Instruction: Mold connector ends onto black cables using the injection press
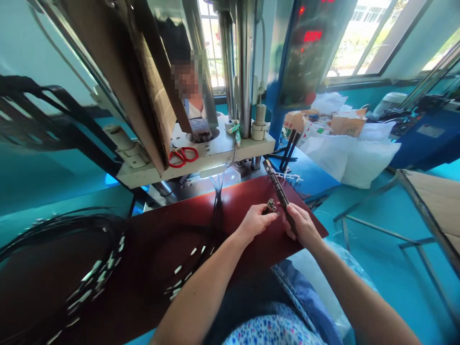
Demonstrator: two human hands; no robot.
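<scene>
My left hand point(255, 221) is closed on a few small metal connectors point(270, 206) that poke out past the thumb and fingertips. Just beside it, my right hand point(302, 225) grips the lower end of a long dark metal bar point(277, 186) with notches along its length. The bar tilts up and away, its far end over the edge of the red-brown tabletop point(244, 196). Both hands are above that tabletop, near its right corner. A bundle of thin black cables point(216, 203) runs from the press down onto the table to my left.
A press with a cream plate point(223, 155) stands ahead, red-handled scissors point(183, 156) on it. Coiled black cables with white ends point(97, 278) lie at left. White sacks point(345, 155) and a metal-framed stand point(373, 232) are at right. A person point(196, 108) is behind the press.
</scene>
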